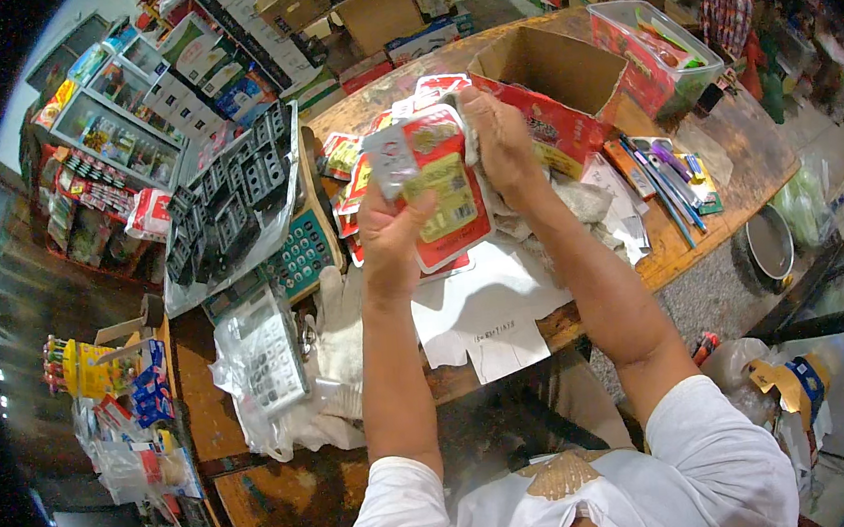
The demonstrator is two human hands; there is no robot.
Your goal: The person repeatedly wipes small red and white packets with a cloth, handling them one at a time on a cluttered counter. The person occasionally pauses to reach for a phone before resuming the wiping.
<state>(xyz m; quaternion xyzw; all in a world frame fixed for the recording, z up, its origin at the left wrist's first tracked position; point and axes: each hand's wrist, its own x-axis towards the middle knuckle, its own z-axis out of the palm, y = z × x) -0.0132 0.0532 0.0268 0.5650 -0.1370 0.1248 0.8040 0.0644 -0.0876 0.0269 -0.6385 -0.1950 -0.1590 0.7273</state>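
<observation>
A red and yellow plastic food packet [448,193] is raised above the wooden table, gripped along its left side by my left hand [392,228]. My right hand [497,136] holds a whitish cloth [472,127] against the packet's upper right edge; its fingertips are partly hidden. More red packets [343,154] lie in a pile behind and to the left of my hands. Under the raised packet, a white paper sheet [498,313] bearing handwriting lies at the table's near edge. A crumpled cloth [578,201] rests beside my right forearm.
An open cardboard box [552,120] and a plastic tub [663,54] stand at the back right, with pens [664,193] nearer. At left are a tray of black plastic holders [235,189], a green calculator [301,255], a bagged calculator [268,356] and a knitted glove [337,323].
</observation>
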